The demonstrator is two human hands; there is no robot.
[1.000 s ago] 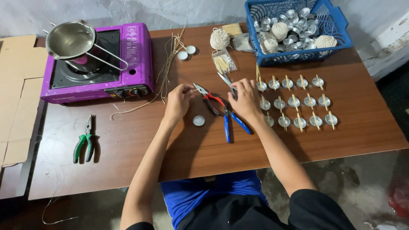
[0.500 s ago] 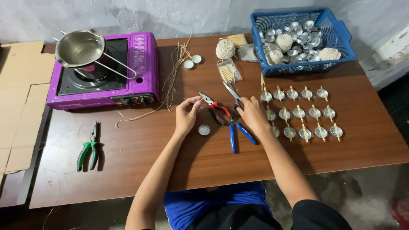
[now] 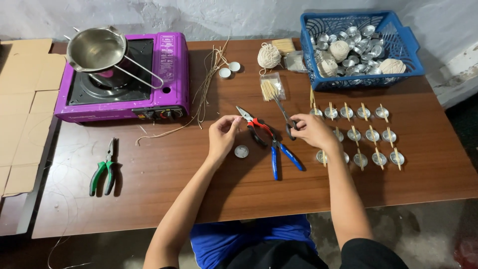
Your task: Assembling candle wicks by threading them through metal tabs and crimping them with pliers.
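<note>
Right hand (image 3: 311,130) closed on grey metal scissors (image 3: 285,117); left hand (image 3: 223,133) pinches a thin wick end, barely visible. Small round tin cup (image 3: 241,151) sits between hands on worktop (image 3: 199,184). Keep wick taut; cut square.

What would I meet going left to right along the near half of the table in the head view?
Green pliers → left hand → small metal cup → blue-handled pliers → right hand → rows of cups with sticks.
</note>
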